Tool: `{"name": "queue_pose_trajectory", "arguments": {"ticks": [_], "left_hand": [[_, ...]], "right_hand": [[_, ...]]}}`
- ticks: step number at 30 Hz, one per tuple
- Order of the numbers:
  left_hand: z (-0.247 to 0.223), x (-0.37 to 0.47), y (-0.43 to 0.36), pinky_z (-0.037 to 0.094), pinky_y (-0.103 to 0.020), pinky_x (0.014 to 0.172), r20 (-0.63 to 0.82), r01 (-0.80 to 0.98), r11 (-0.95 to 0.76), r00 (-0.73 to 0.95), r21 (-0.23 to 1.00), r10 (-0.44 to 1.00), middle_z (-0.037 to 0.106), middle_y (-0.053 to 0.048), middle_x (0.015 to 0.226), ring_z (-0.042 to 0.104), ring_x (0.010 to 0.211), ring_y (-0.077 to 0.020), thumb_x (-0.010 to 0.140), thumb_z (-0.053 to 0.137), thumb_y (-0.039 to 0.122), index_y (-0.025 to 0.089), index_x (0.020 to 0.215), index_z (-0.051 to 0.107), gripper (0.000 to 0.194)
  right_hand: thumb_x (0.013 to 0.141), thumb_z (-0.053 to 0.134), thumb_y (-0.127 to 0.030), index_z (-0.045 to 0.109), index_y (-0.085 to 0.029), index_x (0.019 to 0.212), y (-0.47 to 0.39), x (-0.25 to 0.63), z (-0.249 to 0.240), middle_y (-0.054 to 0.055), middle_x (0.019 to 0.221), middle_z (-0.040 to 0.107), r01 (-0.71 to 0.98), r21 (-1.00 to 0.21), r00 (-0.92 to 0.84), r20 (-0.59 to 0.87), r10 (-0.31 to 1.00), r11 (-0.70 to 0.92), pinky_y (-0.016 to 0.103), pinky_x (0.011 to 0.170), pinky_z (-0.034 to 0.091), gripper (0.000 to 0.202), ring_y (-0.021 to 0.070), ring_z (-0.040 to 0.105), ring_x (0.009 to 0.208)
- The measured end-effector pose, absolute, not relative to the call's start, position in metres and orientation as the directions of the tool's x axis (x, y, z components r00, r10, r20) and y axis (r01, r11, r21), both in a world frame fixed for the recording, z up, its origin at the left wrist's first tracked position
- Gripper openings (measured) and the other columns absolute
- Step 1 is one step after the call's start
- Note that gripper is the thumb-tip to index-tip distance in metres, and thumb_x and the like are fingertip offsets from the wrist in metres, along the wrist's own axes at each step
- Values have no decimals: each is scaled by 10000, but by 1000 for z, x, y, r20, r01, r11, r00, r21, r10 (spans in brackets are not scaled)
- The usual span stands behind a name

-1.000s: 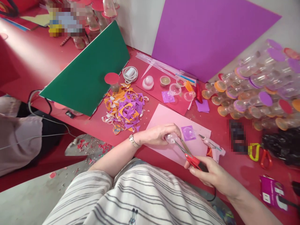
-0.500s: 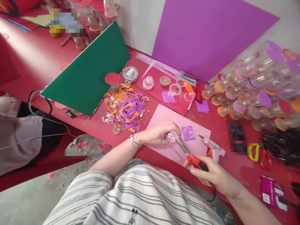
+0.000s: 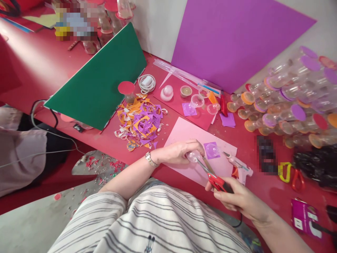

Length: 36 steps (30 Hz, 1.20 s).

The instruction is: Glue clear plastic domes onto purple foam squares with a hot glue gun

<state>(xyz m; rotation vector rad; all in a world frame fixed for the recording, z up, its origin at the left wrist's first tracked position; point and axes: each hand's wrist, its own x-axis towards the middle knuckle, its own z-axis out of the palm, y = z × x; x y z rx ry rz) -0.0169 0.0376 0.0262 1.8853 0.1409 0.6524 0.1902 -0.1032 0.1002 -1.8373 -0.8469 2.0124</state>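
Note:
My left hand [image 3: 184, 151] is closed around a small clear plastic cup [image 3: 193, 156] above a pink sheet [image 3: 181, 131]. My right hand [image 3: 234, 193] grips red-and-black handled scissors [image 3: 216, 181], whose blades are parted and reach the cup's edge. Just beyond, a purple paper square [image 3: 206, 148] lies on the sheet with a clear round plastic piece [image 3: 212, 150] on it. A white glue gun [image 3: 238, 165] rests at the sheet's right side, its nozzle towards that square.
Orange and purple paper scraps [image 3: 144, 123] are heaped left of the sheet. A green board [image 3: 102, 77] leans behind them. Stacked clear plastic pieces with coloured discs [image 3: 286, 95] fill the right back. Yellow-handled scissors [image 3: 285, 172] lie at right. A person's sleeve [image 3: 23, 154] shows at left.
The scissors and the cup have shifted only slightly, and the fingers of my right hand have spread a little on the handles. The other things stay where they were.

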Motion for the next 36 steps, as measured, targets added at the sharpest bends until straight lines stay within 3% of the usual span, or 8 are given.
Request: {"name": "queue_pose_trajectory", "arguments": {"ticks": [12, 21, 29, 36], "left_hand": [[24, -18, 37, 489, -341, 947, 384, -207, -399, 812, 894, 440, 626, -129, 1119, 600, 1094, -226, 749, 566, 31, 172, 1072, 558, 352], [21, -17, 36, 492, -298, 917, 364, -194, -377, 812, 905, 455, 638, -126, 1082, 612, 1043, -202, 834, 641, 182, 163, 1059, 582, 234], [20, -17, 36, 485, -300, 926, 345, -183, -380, 839, 907, 420, 644, -120, 1083, 617, 1037, -199, 795, 631, 114, 167, 1031, 593, 245], [25, -20, 37, 495, -274, 855, 302, -136, -377, 852, 916, 427, 645, -123, 1141, 621, 1039, -194, 750, 608, 37, 160, 1092, 568, 365]], "right_hand": [[678, 781, -452, 630, -145, 903, -102, 184, 100, -101, 505, 372, 153, -631, -117, -776, 620, -761, 221, 442, 181, 410, 39, 282, 423], [718, 719, -506, 615, -151, 904, -103, 185, 97, -112, 482, 332, 287, -640, -87, -758, 646, -712, 212, 418, 170, 414, 39, 251, 399], [728, 708, -481, 650, -162, 872, -102, 186, 102, -87, 524, 342, 417, -621, -45, -744, 667, -664, 226, 422, 187, 355, 54, 272, 430], [718, 730, -459, 637, -154, 928, -102, 187, 105, -111, 497, 297, 286, -621, -78, -774, 629, -729, 238, 455, 158, 382, 49, 229, 438]]}}
